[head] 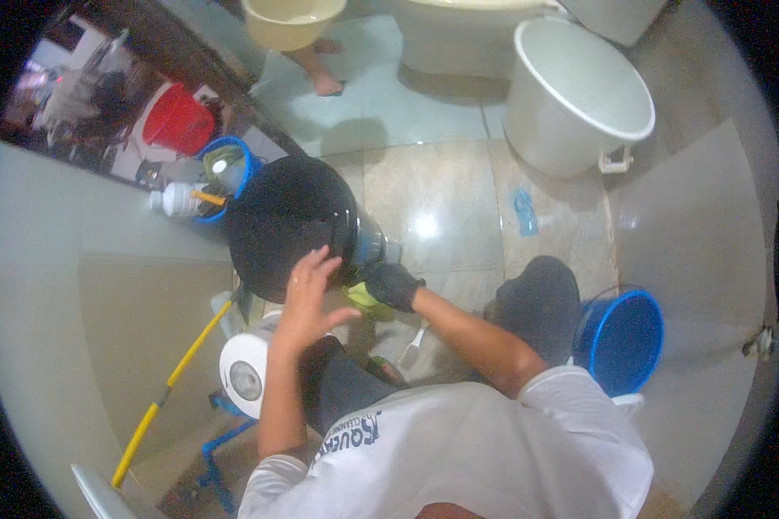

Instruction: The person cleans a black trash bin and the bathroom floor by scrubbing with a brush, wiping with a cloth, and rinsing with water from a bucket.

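My left hand (308,298), bare with fingers apart, lies over the lower edge of a large, round black container (285,227); whether it touches the surface is unclear. At the container's lower right is my right hand (393,285) in a dark glove, its fingers curled and partly hidden. A yellow-green cloth (361,296) shows just beside the glove, but its contact with the fingers cannot be made out. A clear bluish part (369,245) extends from the container's right side. Below the glove, a pale flat-ended tool (413,347) lies on the tiled floor.
A big white tub (578,156) stands upper right, a blue bucket (623,344) lower right. A yellow pole (169,383) leans at left beside a white cylinder (243,376). Another blue bucket (254,162) and a red bucket (178,120) sit upper left. Another person's foot (328,83) is beyond.
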{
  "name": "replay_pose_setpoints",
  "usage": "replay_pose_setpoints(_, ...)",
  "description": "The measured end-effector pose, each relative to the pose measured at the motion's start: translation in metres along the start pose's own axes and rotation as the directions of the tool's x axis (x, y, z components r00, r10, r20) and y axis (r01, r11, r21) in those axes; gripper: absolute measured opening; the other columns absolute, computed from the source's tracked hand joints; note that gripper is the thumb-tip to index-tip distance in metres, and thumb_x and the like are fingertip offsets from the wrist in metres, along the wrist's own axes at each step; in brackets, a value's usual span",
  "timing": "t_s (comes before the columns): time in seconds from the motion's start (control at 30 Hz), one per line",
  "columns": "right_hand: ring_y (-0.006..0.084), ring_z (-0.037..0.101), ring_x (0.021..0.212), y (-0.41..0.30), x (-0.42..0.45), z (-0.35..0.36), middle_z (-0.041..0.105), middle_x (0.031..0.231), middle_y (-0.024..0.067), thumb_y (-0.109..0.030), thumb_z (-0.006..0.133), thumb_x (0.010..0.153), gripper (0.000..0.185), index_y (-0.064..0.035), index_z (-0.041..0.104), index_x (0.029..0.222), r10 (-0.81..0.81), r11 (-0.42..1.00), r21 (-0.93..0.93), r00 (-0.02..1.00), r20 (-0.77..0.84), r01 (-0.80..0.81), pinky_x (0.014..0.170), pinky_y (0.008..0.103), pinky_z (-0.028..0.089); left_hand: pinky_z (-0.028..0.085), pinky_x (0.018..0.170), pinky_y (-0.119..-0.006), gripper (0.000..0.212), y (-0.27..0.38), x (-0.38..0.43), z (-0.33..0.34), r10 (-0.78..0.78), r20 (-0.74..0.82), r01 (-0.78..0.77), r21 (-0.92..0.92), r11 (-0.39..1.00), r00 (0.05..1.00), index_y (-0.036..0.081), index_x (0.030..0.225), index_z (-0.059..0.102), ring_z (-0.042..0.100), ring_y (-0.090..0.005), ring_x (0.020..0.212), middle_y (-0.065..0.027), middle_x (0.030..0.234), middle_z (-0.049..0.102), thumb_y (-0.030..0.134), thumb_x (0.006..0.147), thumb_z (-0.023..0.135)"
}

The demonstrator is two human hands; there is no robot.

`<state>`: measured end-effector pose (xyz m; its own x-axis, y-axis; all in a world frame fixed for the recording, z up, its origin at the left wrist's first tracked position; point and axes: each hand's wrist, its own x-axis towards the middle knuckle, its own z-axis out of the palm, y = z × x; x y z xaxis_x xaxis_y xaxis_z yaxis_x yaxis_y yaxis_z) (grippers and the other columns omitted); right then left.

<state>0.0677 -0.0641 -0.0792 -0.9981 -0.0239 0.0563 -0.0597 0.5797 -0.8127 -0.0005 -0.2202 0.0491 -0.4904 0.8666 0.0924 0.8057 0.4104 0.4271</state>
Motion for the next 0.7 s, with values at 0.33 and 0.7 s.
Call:
replay_pose_setpoints(0.33,0.0275,0.054,0.09,-0.109,0.004,-0.065,0.058,0.096,0.0136,-0.009,0.052,0.076,0.025,-0.0062,0.058,0.101,-0.301,0.868,0.32,0.915,-0.269,0.38,0.083,0.0365,0.041,0.037,0.086,-0.035,0.045,0.006,-0.031,0.026,-0.47,-0.476,0.249,-0.455,0.855,0.743,0.002,0.109,0.045,0.049,-0.0296,0.098,-0.0138,0.103,0.05,0.004,0.066,0.057)
replay_pose_setpoints(0.7,0.0104,0.049,0.083,-0.082,-0.051,-0.124,0.055,0.099,0.0048,-0.012,0.054,0.08,0.033,-0.0057,0.053,0.113,0.29,0.851,0.456,0.957,0.002,-0.259,0.072,0.0235,0.041,0.042,0.085,-0.033,0.04,-0.022,-0.147,-0.139,-0.583,-0.795,-0.067,-0.6,0.797,0.169,0.002,0.121,0.037,0.05,-0.02,0.099,-0.0114,0.111,0.049,0.024,0.088,0.037)
